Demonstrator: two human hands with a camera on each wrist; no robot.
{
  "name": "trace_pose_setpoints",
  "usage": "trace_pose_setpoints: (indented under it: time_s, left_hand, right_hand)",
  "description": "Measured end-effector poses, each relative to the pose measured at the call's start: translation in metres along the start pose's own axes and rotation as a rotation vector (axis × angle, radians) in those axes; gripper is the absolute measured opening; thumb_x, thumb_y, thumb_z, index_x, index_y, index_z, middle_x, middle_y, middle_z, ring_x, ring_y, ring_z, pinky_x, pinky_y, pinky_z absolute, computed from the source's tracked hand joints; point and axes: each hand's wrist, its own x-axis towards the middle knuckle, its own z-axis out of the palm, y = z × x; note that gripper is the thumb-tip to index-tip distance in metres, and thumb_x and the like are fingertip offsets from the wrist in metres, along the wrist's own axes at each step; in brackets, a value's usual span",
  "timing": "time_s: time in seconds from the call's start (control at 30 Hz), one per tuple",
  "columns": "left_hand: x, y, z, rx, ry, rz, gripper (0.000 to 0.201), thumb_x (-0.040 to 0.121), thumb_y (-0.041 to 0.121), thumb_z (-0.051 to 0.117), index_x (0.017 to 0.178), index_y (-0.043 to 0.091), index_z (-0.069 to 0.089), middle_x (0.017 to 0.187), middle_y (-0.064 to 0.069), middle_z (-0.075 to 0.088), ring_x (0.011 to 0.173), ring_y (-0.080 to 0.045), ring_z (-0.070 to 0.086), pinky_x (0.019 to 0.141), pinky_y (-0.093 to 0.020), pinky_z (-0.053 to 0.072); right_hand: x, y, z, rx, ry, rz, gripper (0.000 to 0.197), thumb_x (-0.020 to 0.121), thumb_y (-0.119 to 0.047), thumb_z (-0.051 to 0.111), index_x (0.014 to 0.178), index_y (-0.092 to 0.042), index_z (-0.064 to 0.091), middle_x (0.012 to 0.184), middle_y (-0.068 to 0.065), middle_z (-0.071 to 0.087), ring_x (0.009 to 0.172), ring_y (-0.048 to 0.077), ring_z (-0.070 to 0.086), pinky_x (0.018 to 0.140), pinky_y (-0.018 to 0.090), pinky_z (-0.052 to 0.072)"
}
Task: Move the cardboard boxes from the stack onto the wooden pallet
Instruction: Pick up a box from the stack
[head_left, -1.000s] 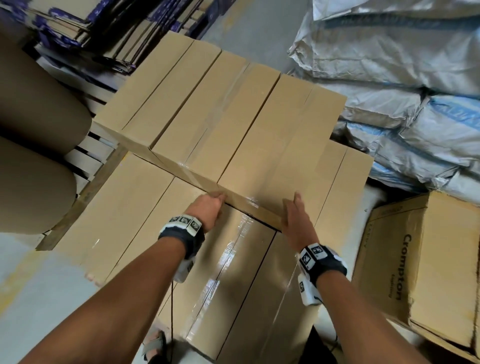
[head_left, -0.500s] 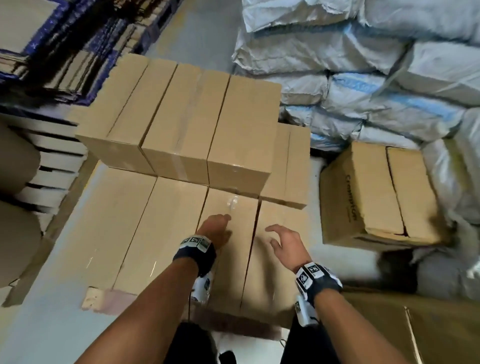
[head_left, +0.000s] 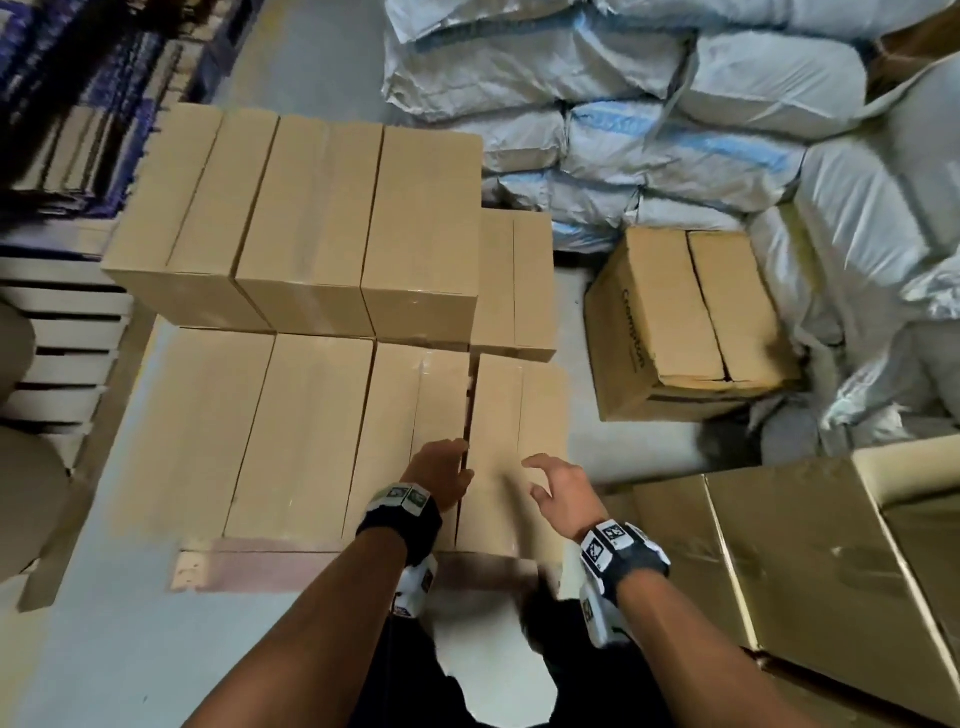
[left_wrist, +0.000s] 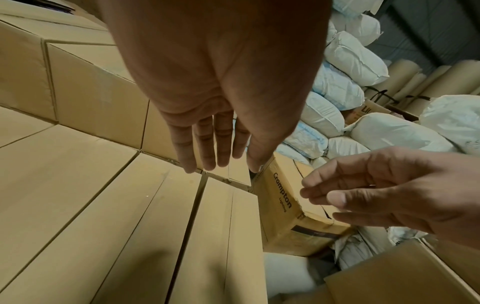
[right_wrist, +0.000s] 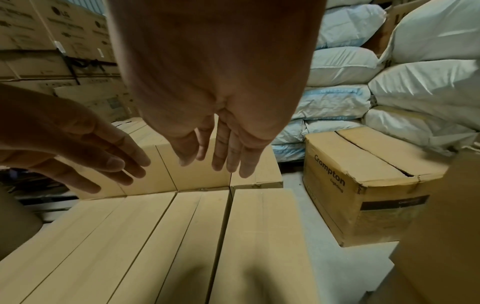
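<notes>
- Both hands hang above the near row of cardboard boxes (head_left: 311, 431) and hold nothing; neither touches cardboard as far as the wrist views show.
- The left hand (head_left: 439, 475) has its fingers straight and close together, pointing toward 12 o'clock, over the seam between the third and fourth boxes of the near row.
- The right hand (head_left: 558, 491) sits just to the 3 o'clock side of the left, fingers loose and slightly spread, over the fourth near box (head_left: 514, 447).
- The near row is four long boxes lying side by side, one layer high, on the wooden pallet (head_left: 249, 564), whose pale edge shows at 6 o'clock of the row.
- At 12 o'clock of the hands, well apart from them, stands the upper tier (head_left: 311, 218) of three boxes; a lower box (head_left: 514, 280) shows at its 3 o'clock side.
- At 2 o'clock of the hands a printed "Crompton" carton (head_left: 685, 322) sits on the floor, apart from the pallet.
- Pale sacks (head_left: 675, 130) pile up from 12 to 3 o'clock.
- Large brown cartons (head_left: 805, 545) lie at 4 o'clock, close to the right forearm.
</notes>
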Motion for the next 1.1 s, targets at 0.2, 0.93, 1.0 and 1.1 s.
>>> trace_pose_setpoints:
  time_s: [0.2, 0.93, 1.0, 1.1]
  left_hand:
    - [-0.001, 0.002, 0.026, 0.029, -0.096, -0.154, 0.046, 0.101, 0.025, 0.058, 0.145, 0.015, 0.052, 0.14, -0.013, 0.062, 0.128, -0.035, 0.059, 0.103, -0.039, 0.05]
    - [0.087, -0.181, 0.232, 0.215, -0.226, -0.083, 0.085, 0.093, 0.023, 0.074, 0.163, 0.02, 0.025, 0.172, -0.004, 0.018, 0.157, -0.026, 0.023, 0.126, -0.042, 0.028]
    - [0.097, -0.19, 0.26, 0.301, -0.216, -0.018, 0.099, 0.089, 0.034, 0.078, 0.165, 0.019, 0.016, 0.174, -0.006, 0.008, 0.16, -0.028, 0.011, 0.129, -0.046, 0.02]
    - [0.106, -0.199, 0.3, 0.43, -0.209, 0.0, 0.129, 0.077, 0.055, 0.082, 0.165, 0.025, -0.007, 0.173, -0.004, -0.016, 0.16, -0.036, -0.01, 0.125, -0.066, 0.011]
  right_hand:
    - [0.006, 0.038, 0.009, -0.009, -0.12, 0.009, 0.041, 0.098, -0.009, 0.065, 0.138, -0.014, 0.063, 0.138, 0.009, 0.066, 0.129, 0.027, 0.061, 0.104, 0.012, 0.03]
    - [0.1, 0.174, 0.234, -0.121, -0.243, 0.243, 0.124, 0.075, -0.044, 0.092, 0.165, -0.028, 0.007, 0.174, 0.002, -0.003, 0.153, 0.044, 0.02, 0.121, 0.061, 0.03]
    - [0.109, 0.187, 0.253, -0.225, -0.301, 0.241, 0.139, 0.068, -0.057, 0.092, 0.164, -0.036, -0.006, 0.172, 0.002, -0.023, 0.156, 0.052, -0.001, 0.12, 0.072, 0.018]
    - [0.114, 0.208, 0.275, -0.297, -0.308, 0.306, 0.164, 0.046, -0.075, 0.092, 0.16, -0.043, -0.022, 0.161, 0.006, -0.048, 0.151, 0.055, -0.025, 0.11, 0.085, 0.003]
